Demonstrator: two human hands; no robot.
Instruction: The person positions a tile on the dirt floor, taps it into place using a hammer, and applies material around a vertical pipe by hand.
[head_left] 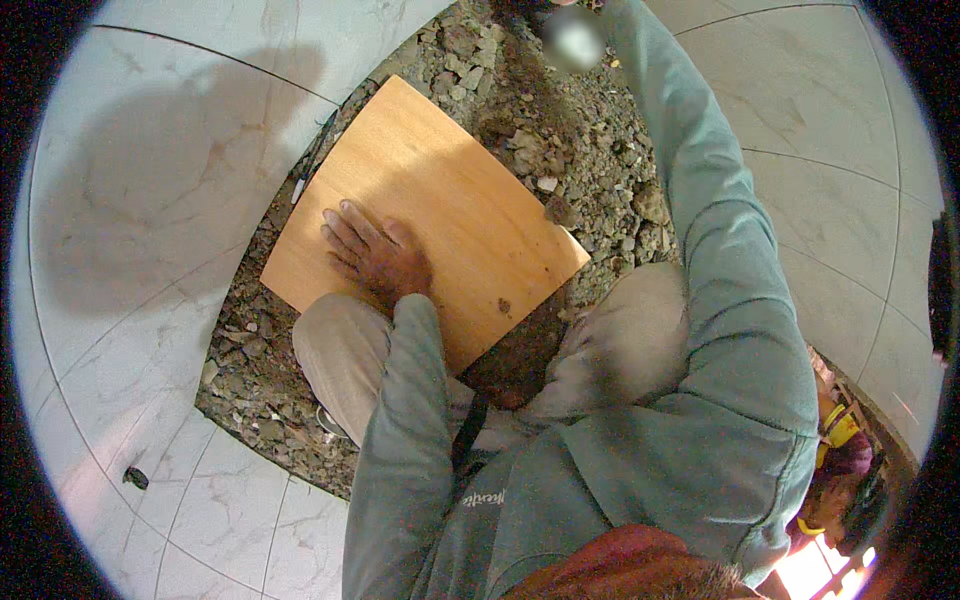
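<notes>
My left hand (378,252) lies flat on a square, light-brown wooden board (470,215), its fingers spread. The board rests on broken rubble and soil (600,190) in front of my bent knees. Small dark stains mark the board near its right corner. My right arm (715,190), in a grey-green sleeve, stretches far forward to the top edge of the view. There the right hand is almost wholly cut off, and its fingers cannot be made out. A blurred white patch (577,45) shows beside the cuff.
Pale marbled floor tiles (150,180) border the rubble on the left, with more tiles (820,200) on the right. A small dark object (135,478) lies on the left tiles. Behind me at lower right are yellow and dark-red items (845,440), hard to make out.
</notes>
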